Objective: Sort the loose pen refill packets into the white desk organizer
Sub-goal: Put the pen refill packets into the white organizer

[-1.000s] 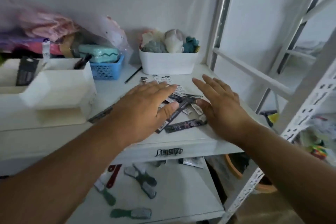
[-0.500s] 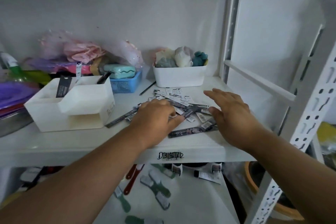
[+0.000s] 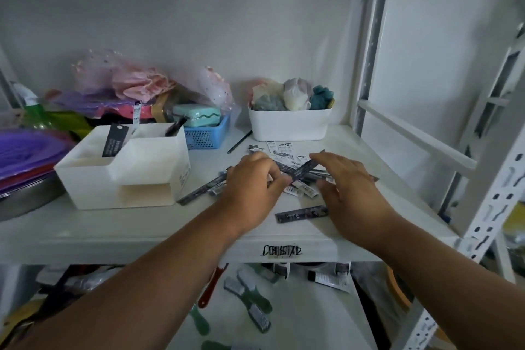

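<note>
Far left on the shelf [image 3: 119, 224]: purple plastic items [image 3: 25, 150] stacked over a metal bowl [image 3: 25, 199]. Next to them the white desk organizer [image 3: 125, 173], one dark packet [image 3: 114, 140] standing upright in its rear-left compartment, a dark pen-like item [image 3: 175, 126] in the rear-right one. Behind it pink tulle fabric [image 3: 136, 79] and a blue basket [image 3: 207, 135] holding a teal case [image 3: 197, 114]. Loose pen refill packets [image 3: 287, 160] lie scattered on the shelf just right of the organizer, some dark, some white with barcodes; two dark ones [image 3: 204, 189] stick out from under the left wrist toward the organizer. Left hand [image 3: 252, 190] sits over the pile, fingers curled, pinching one dark packet [image 3: 305, 169] that tilts up to the right. One dark packet [image 3: 301, 212] lies apart near the front edge, between both hands. Right hand [image 3: 349, 187] hovers over the pile's right side, fingers spread and relaxed, holding nothing visible. A thin black stick [image 3: 240, 141] lies behind the pile, beside a white tub [image 3: 289, 123] full of bundled cloths. Lower shelf: brushes [image 3: 250, 301] and a small tube [image 3: 329, 280]
</note>
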